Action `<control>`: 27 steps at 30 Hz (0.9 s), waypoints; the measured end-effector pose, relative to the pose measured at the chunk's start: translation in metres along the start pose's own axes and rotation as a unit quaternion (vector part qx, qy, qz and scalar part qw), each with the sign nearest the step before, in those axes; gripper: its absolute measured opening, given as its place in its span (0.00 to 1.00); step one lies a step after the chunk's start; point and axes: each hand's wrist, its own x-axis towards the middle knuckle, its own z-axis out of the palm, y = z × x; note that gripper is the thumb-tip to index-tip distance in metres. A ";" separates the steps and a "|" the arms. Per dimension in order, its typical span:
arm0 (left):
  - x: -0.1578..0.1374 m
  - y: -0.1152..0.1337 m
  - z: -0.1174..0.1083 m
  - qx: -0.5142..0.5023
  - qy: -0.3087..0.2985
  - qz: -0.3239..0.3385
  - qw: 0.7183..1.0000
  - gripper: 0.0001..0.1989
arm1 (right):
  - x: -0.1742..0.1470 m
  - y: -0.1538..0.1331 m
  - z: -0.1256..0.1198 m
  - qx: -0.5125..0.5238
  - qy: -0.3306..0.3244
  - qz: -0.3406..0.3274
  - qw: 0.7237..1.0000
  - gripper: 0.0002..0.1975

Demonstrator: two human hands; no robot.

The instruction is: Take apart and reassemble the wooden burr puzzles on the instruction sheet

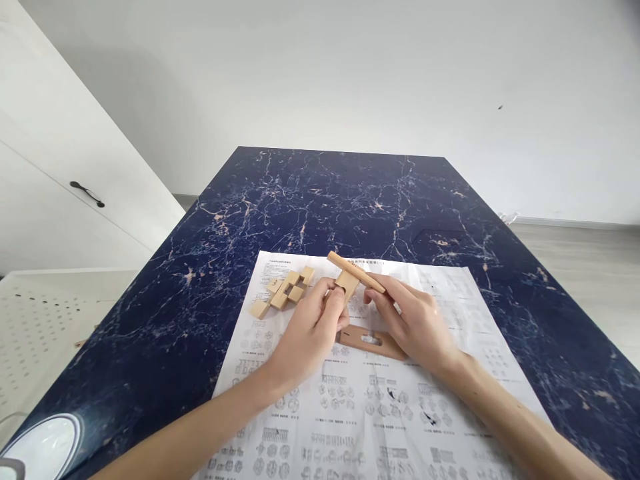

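Observation:
My left hand (320,319) pinches a pale wooden puzzle piece (347,283) above the paper sheet. In my right hand (413,313) is a long flat wooden puzzle piece (353,269), tilted down to the right. The two pieces meet or overlap at the upper part of the left one; whether they are joined I cannot tell. Below them, a brown wooden slat with a slot (345,335) lies on the sheet, partly covered by my right hand. Left of my hands sit several notched pale wooden pieces (283,300), close together, one marked with a number.
A creased instruction sheet (280,400) printed with small diagrams lies under everything on the dark blue marble-patterned table (320,200). A round white object (45,443) is at the lower left. A white cabinet (50,140) and a perforated white surface (45,327) stand left of the table.

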 end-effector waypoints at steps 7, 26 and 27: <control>-0.001 0.000 0.001 -0.001 -0.005 0.000 1.000 0.18 | 0.003 0.003 -0.006 0.004 -0.033 -0.003 0.999 0.13; 0.000 0.003 0.004 -0.014 0.014 -0.005 1.000 0.16 | -0.003 -0.001 0.000 0.002 -0.064 -0.020 0.998 0.13; 0.000 0.003 0.004 -0.016 0.015 -0.005 1.000 0.16 | -0.003 -0.002 0.000 0.003 -0.064 -0.020 0.998 0.13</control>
